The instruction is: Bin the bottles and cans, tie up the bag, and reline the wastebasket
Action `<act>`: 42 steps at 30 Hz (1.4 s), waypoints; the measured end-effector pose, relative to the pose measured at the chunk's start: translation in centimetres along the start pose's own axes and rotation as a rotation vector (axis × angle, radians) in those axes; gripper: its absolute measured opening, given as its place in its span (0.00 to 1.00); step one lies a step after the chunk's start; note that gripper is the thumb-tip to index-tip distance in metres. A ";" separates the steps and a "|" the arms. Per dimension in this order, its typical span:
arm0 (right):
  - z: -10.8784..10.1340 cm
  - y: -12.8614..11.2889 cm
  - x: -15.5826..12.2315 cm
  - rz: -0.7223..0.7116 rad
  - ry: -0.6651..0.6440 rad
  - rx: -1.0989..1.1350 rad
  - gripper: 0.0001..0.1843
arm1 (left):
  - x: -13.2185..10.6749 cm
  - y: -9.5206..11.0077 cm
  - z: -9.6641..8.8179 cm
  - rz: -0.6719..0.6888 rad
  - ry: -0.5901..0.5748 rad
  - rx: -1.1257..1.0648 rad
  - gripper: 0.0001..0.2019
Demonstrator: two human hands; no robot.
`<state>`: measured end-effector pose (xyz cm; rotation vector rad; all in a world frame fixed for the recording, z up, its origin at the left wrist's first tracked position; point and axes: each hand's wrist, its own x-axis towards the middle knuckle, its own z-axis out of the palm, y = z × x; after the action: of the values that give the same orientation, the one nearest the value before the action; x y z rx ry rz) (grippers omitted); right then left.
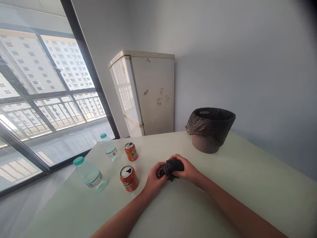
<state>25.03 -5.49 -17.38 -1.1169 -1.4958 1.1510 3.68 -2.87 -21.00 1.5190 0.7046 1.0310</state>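
Note:
Both hands grip a bunched black plastic bag low over the table's middle. My left hand closes around its left end, and my right hand wraps the rolled right part. Left of my hands stand two opened orange drink cans, a nearer can and a farther can. Beyond them are two clear plastic bottles with green caps, the nearer bottle and the farther bottle. Part of the bag is hidden by my fingers.
A brown trash bin lined with a black bag stands at the table's back right. Behind the pale table is a white refrigerator with rust spots, against a grey wall. Glass sliding doors are on the left.

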 end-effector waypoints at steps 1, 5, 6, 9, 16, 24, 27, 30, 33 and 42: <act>0.2 0.1 0.0 -0.002 0.030 0.043 0.31 | 0.0 -0.1 0.0 -0.007 -0.007 0.018 0.19; 0.9 0.3 0.2 0.040 0.098 0.283 0.33 | 0.0 0.1 0.2 -0.013 -0.043 -0.017 0.16; 1.0 0.3 0.3 0.053 0.100 0.308 0.31 | 0.1 0.1 0.2 -0.007 -0.051 -0.031 0.16; 1.1 0.4 0.4 0.057 0.095 0.328 0.27 | 0.0 0.0 0.2 0.058 -0.027 -0.019 0.14; 1.3 0.5 0.3 0.093 0.025 0.418 0.23 | -0.1 -0.6 -0.3 0.020 0.264 0.195 0.19; 1.4 1.6 0.6 0.068 -0.014 0.382 0.20 | -0.2 0.3 0.1 0.063 -0.036 -0.153 0.27; 1.2 0.7 0.2 0.031 -0.091 0.304 0.20 | -0.2 0.2 0.3 0.067 -0.064 -0.153 0.29; 0.6 -0.4 -0.2 -0.014 -0.278 0.198 0.22 | -0.2 0.3 0.1 0.039 0.014 -0.118 0.22; 0.0 -0.6 -0.4 0.018 -0.292 0.207 0.35 | -0.1 0.3 -0.1 0.021 0.053 -0.140 0.21; -0.8 -1.2 -0.5 0.060 -0.211 -0.015 0.21 | -0.4 -0.1 0.3 0.007 -0.072 -0.074 0.35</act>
<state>25.76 -6.08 -16.19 -1.0832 -1.6424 1.3348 3.76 -3.33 -21.15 1.4878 0.6044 0.9925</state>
